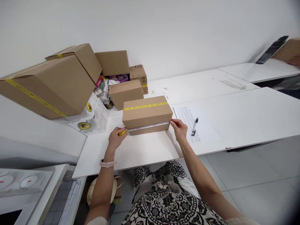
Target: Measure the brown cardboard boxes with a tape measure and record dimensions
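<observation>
Sitting between my left hand and right hand, the taped carton rests on the worktop. Another box stands close behind it; a printed sheet and pen lie to the right. My left hand grips a yellow tape measure; my right pinches its white blade at the carton's corner.
</observation>
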The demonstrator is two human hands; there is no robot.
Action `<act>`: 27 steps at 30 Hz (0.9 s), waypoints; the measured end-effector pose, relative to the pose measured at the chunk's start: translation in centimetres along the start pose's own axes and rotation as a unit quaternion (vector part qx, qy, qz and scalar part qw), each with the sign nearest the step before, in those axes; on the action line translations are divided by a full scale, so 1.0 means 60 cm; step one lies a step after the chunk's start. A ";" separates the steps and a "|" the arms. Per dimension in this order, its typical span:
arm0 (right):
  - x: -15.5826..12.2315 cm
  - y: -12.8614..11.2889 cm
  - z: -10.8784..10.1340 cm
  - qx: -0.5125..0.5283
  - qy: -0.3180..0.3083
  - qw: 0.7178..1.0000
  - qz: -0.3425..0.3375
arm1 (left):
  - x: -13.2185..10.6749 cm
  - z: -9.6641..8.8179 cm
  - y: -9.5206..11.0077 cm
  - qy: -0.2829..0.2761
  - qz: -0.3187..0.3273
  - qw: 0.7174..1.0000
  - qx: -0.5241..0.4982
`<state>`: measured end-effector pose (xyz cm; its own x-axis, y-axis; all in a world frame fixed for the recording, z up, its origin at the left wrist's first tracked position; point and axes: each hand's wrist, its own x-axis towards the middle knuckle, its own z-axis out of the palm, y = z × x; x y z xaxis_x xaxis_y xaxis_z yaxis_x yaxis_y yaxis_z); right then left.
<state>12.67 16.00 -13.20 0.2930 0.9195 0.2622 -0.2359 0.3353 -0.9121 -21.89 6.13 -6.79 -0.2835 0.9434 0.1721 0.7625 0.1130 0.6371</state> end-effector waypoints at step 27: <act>-0.002 0.003 0.005 -0.010 0.007 1.000 0.017 | 0.014 -0.003 0.019 0.024 0.005 0.999 0.036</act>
<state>12.32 16.04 -13.31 0.2985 0.9272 0.2261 -0.2279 0.2993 -0.9265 -21.35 7.00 -5.79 -0.3024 0.9286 0.2150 0.8050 0.1281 0.5793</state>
